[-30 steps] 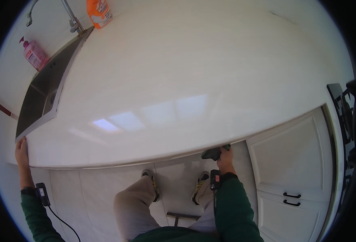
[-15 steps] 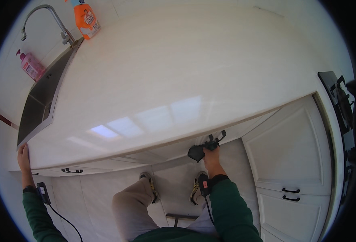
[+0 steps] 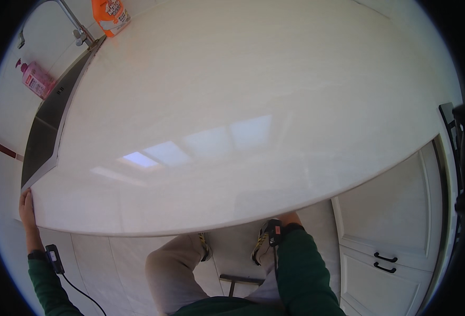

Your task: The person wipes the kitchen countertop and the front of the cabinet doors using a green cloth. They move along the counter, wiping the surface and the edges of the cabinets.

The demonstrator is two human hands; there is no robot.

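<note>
The pale glossy tabletop (image 3: 253, 116) spreads out ahead of both my arms and fills most of the view, its curved front edge running just above my knees. Up and away from my left hand (image 3: 27, 208) the steel sink (image 3: 51, 126) is sunk into it, with the tap (image 3: 72, 21) beyond. My left hand grasps the tabletop's front corner, fingers laid flat against the edge just below the sink's near end. My right hand is hidden under the tabletop's edge; only the green sleeve (image 3: 301, 263) and wrist show, so I cannot tell whether it is clenched or released. White cabinet doors (image 3: 385, 221) stand to its right. Far off stand an orange package (image 3: 111, 15) and a pink soap bottle (image 3: 35, 79).
</note>
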